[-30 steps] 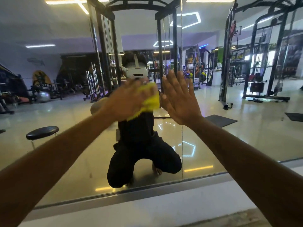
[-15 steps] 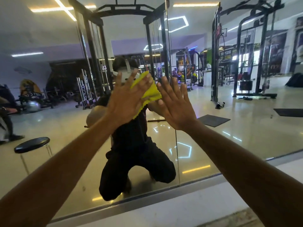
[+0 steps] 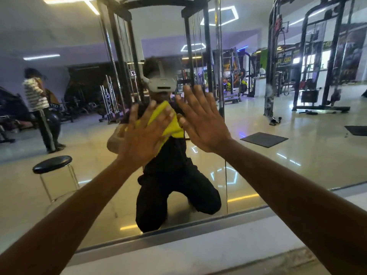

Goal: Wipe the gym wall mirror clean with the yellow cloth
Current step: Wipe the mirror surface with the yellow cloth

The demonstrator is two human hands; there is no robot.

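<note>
On the mirror point(image 3: 297, 155), in the middle of the scene, the left hand point(image 3: 148, 133) presses the yellow cloth point(image 3: 171, 126) flat against the glass, fingers straight and spread over it. Just to its right, the right hand point(image 3: 200, 124) lies flat on the glass, fingers spread, thumb touching the cloth's edge. A black stool point(image 3: 52, 164) shows reflected at left.
</note>
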